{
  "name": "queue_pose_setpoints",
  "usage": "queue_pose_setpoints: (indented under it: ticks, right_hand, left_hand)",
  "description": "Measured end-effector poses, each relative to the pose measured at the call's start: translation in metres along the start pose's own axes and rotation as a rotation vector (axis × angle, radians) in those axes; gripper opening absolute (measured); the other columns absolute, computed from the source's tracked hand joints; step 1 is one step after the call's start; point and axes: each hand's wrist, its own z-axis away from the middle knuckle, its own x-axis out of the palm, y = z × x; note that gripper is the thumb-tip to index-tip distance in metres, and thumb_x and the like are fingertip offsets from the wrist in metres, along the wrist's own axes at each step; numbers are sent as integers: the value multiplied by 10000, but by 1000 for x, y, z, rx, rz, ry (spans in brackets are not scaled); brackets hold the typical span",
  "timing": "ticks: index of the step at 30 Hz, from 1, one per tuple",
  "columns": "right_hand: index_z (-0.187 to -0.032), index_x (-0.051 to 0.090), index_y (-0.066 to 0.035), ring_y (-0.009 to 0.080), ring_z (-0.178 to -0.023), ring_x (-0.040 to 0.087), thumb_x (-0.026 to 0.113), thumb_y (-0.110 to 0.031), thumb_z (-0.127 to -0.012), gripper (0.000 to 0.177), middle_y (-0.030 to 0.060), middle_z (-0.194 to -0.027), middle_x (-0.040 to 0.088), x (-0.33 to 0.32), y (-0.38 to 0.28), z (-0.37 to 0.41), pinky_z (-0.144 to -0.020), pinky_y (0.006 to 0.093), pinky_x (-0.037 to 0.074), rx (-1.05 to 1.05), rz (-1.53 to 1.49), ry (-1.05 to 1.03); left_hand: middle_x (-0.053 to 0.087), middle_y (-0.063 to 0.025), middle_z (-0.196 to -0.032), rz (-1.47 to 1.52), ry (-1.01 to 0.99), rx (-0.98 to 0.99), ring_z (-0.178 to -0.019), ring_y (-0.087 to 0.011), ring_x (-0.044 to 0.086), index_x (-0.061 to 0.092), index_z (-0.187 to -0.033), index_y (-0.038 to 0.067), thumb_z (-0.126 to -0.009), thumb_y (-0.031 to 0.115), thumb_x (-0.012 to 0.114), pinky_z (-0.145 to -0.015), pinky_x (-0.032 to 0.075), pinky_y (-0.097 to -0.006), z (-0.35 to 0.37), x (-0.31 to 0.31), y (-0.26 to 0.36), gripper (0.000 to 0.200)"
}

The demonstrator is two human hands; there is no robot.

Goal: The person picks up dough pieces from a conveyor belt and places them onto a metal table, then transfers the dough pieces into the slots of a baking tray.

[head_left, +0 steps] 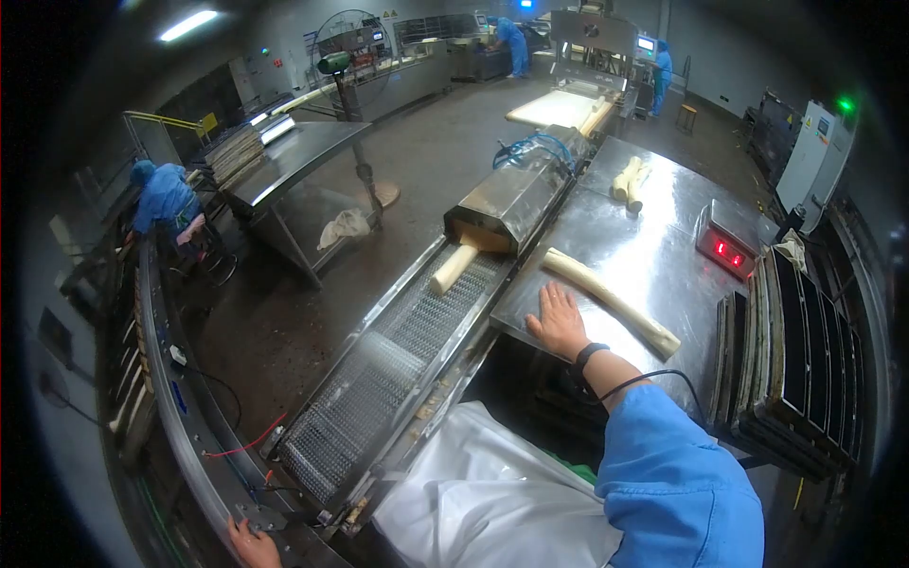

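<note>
My right hand [561, 322] lies flat on the steel table [653, 256], fingers spread, holding nothing. Just beyond its fingertips is a long pale dough roll [611, 301], slanting across the table. At the lower left, my left hand [252, 546] rests on the edge of a curved metal rail [194, 445], its fingers apart and nothing seen in them. Between my hands runs a metal mesh conveyor [379, 379]. A pale dough piece [454, 269] lies on its belt at the mouth of a steel housing [507, 204].
Farther along the table are short dough pieces [630, 184] and a scale [727, 241] with red digits. Stacked trays [786, 350] stand at the right. A person in blue [169, 199] is at the left rail; two others in blue are at the back. Another steel table [303, 151] stands left.
</note>
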Motion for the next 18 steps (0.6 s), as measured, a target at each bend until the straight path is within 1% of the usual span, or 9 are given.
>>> queue_pose_setpoints:
  ticks: [6, 8, 10, 12, 14, 18]
  right_hand:
    - [-1411, 320, 73, 342, -1414, 243, 434, -459, -923, 731, 256, -1492, 292, 1, -2, -2, -1163, 454, 166, -15, -6, 13]
    - [-1411, 320, 73, 341, -1415, 241, 434, -457, -922, 730, 256, -1493, 290, 1, -3, -3, -1163, 454, 164, -16, -9, 5]
    - [-1411, 321, 73, 340, -1415, 239, 434, -455, -922, 728, 255, -1494, 288, -1, -5, -4, -1164, 455, 162, -21, -12, -4]
    - [-1412, 320, 71, 338, -1418, 231, 433, -455, -922, 728, 253, -1495, 287, -3, -7, -5, -1165, 455, 156, -16, -21, -25]
    - [-1413, 319, 73, 338, -1420, 227, 433, -454, -921, 730, 253, -1495, 289, -1, -9, -8, -1165, 456, 153, -17, -13, -29]
    - [-1413, 316, 78, 341, -1422, 222, 423, -465, -925, 738, 250, -1496, 288, 8, -16, -15, -1164, 459, 151, -4, 12, -21]
  left_hand:
    - [462, -203, -1364, 33, -21, -18, -1265, -365, 440, 619, -1061, -65, -728, -51, 583, -1068, 356, -417, -1, 0, -1, 335]
    - [456, -211, -1367, 46, 5, 11, -1264, -370, 440, 620, -1065, -60, -737, -43, 580, -1065, 361, -415, -2, 4, -6, 331]
    - [457, -212, -1366, 44, -10, 14, -1260, -372, 442, 620, -1062, -58, -742, -36, 579, -1063, 364, -416, -1, 4, -7, 323]
    - [457, -213, -1365, 40, -25, 17, -1256, -375, 443, 619, -1058, -56, -748, -29, 578, -1061, 366, -416, -2, 0, -3, 314]
    - [459, -214, -1361, 35, 1, 16, -1255, -375, 444, 621, -1043, -58, -750, -27, 571, -1058, 368, -418, 1, -2, 2, 299]
    - [459, -211, -1365, 68, 51, 16, -1260, -373, 441, 623, -1030, -58, -751, -32, 564, -1056, 369, -419, -8, 29, -27, 287]
